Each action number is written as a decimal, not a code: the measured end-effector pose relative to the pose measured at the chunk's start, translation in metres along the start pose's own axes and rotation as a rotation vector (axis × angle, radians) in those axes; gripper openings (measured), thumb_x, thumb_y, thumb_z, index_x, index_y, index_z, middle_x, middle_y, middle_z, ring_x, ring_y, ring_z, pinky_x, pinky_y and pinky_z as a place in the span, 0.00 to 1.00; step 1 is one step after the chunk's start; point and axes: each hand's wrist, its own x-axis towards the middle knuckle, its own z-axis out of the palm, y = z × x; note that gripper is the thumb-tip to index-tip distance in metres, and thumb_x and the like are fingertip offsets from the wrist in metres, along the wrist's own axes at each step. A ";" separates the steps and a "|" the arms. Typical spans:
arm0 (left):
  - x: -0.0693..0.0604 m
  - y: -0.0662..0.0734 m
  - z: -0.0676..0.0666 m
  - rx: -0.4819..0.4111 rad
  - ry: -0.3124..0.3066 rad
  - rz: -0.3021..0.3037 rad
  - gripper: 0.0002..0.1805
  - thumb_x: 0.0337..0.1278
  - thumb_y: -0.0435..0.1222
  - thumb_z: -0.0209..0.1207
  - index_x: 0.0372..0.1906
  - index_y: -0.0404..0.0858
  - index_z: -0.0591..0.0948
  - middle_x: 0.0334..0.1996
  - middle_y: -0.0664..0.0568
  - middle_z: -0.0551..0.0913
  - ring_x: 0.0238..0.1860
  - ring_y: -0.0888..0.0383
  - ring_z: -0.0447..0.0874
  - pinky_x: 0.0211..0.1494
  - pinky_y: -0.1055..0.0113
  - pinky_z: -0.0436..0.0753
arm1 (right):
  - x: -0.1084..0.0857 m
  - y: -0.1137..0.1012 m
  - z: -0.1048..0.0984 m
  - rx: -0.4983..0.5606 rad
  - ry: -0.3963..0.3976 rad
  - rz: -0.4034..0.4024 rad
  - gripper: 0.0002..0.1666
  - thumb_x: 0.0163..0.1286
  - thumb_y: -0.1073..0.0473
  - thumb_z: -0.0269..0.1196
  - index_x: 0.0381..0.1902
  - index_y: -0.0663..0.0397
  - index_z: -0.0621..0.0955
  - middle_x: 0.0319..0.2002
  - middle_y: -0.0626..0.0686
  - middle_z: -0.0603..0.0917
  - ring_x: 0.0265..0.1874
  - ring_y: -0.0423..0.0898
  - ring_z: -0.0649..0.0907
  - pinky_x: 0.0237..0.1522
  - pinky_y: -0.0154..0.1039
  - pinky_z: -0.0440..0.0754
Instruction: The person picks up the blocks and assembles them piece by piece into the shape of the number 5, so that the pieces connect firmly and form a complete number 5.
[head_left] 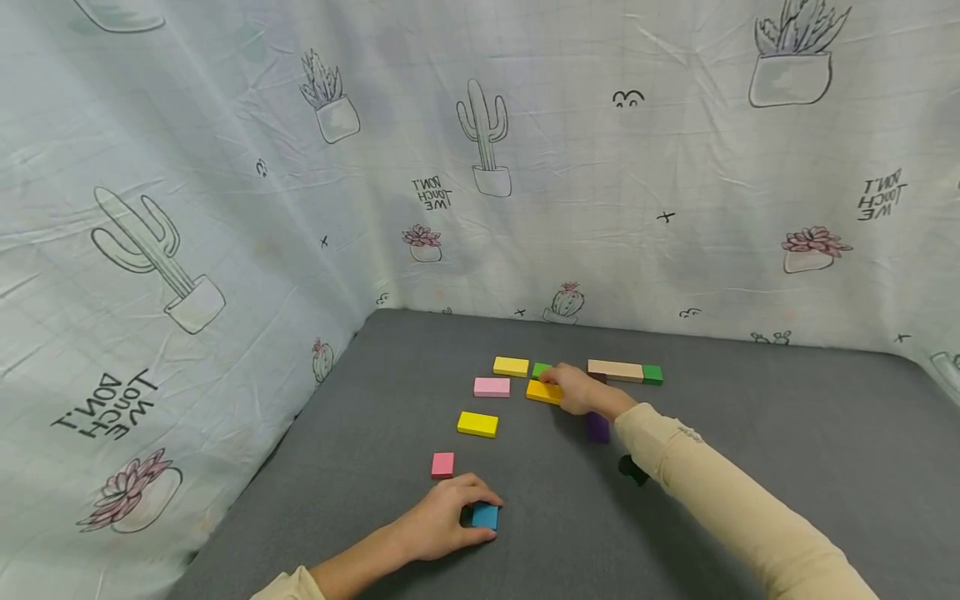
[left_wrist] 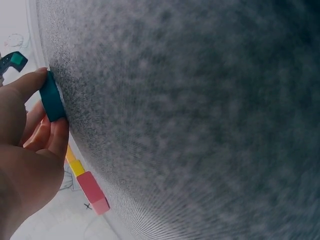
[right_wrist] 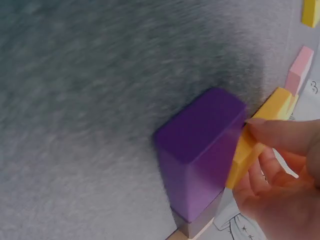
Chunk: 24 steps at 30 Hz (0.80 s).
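In the head view my left hand (head_left: 442,518) pinches a blue block (head_left: 485,517) near the front of the grey table. The left wrist view has the same blue block (left_wrist: 52,97) between thumb and fingers, at the tabletop. Farther back, my right hand (head_left: 577,390) pinches an orange-yellow block (head_left: 543,392), partly covering it. A light green block (head_left: 541,369) shows just behind those fingers. Close to the right hand stands a purple block (right_wrist: 200,145), with a dark brown block (head_left: 597,377) beyond it. The right thumb lies along the near side of the orange-yellow block (right_wrist: 267,112).
Left of the right hand lie a pale yellow block (head_left: 511,367), a light pink block (head_left: 492,387) and a bright yellow block (head_left: 477,424). A darker pink block (head_left: 443,465) sits behind the left hand. A beige block (head_left: 615,371) touches a green block (head_left: 652,375) at the back.
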 end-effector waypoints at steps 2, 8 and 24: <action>0.000 0.000 0.000 -0.004 -0.002 -0.003 0.16 0.56 0.41 0.66 0.48 0.42 0.83 0.42 0.62 0.76 0.43 0.68 0.72 0.45 0.74 0.75 | 0.001 -0.001 -0.001 -0.005 0.010 -0.008 0.27 0.59 0.81 0.55 0.58 0.69 0.73 0.51 0.64 0.75 0.54 0.59 0.73 0.59 0.53 0.67; 0.000 -0.001 0.000 -0.001 -0.005 0.001 0.16 0.55 0.41 0.67 0.48 0.42 0.83 0.42 0.62 0.76 0.43 0.69 0.72 0.45 0.74 0.75 | -0.002 -0.006 -0.011 0.005 0.059 -0.051 0.30 0.55 0.83 0.55 0.57 0.68 0.73 0.49 0.65 0.75 0.52 0.60 0.74 0.56 0.53 0.71; 0.001 -0.002 -0.001 0.011 -0.018 -0.032 0.17 0.55 0.44 0.67 0.49 0.44 0.83 0.43 0.62 0.76 0.43 0.68 0.73 0.46 0.73 0.76 | -0.058 0.012 -0.059 0.003 0.029 -0.120 0.30 0.52 0.82 0.60 0.55 0.66 0.74 0.48 0.61 0.76 0.49 0.60 0.75 0.52 0.56 0.73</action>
